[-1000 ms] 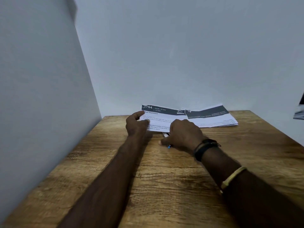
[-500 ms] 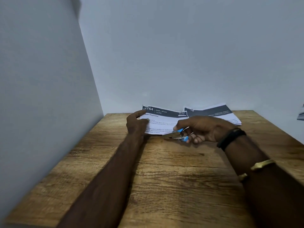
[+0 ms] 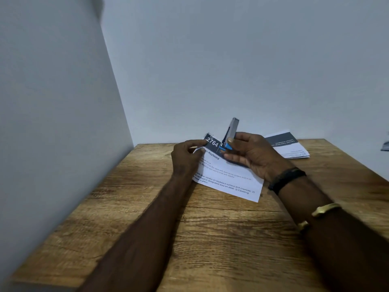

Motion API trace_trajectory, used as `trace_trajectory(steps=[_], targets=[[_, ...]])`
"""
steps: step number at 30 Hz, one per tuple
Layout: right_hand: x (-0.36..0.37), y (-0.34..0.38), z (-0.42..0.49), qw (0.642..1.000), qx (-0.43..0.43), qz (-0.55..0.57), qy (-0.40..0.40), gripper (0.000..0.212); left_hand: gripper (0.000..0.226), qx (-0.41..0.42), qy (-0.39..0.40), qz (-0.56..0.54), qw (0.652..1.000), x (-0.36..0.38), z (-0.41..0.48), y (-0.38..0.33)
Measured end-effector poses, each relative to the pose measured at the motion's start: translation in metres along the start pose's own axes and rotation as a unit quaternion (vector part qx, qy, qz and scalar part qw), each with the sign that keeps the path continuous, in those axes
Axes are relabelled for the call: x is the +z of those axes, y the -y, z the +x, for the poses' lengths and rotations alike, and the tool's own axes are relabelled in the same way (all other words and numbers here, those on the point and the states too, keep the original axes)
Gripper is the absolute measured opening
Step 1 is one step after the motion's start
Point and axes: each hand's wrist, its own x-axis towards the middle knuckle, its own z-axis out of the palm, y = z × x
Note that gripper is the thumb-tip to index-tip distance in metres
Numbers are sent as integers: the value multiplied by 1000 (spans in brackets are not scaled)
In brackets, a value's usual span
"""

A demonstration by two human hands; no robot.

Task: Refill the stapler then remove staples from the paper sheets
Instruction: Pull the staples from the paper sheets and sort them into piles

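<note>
A printed paper sheet [image 3: 229, 180] with a dark header reading "2764" lies tilted on the wooden table [image 3: 210, 239], its far corner lifted. My left hand [image 3: 186, 160] pinches that top left corner. My right hand [image 3: 251, 155] holds a small blue and grey stapler [image 3: 229, 133] upright, its lower end at the sheet's header. The stapler's grey top points up toward the wall.
More printed sheets [image 3: 291, 147] lie at the back right of the table by the wall. A grey wall stands close on the left and another behind. A dark object [image 3: 385, 146] shows at the right edge.
My right hand picked the stapler up off the table and raised it upright at the sheet's header. The sheet came nearer and my left hand lifted its corner.
</note>
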Motion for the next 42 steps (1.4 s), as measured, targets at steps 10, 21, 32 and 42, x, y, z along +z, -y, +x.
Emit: trace_trajectory(steps=[10, 21, 32, 42], targets=[[9, -4, -5, 979, -163, -103, -74, 28, 18, 67, 55, -36, 996, 10, -9, 2], [14, -3, -7, 963, -206, -157, -77, 39, 18, 95, 69, -28, 993, 14, -13, -1], [16, -1, -9, 946, -223, -228, -57, 36, 19, 107, 60, -16, 992, 13, -15, -5], [16, 3, -8, 906, -245, -324, -116, 17, 13, 108, 63, -15, 992, 14, -20, -10]])
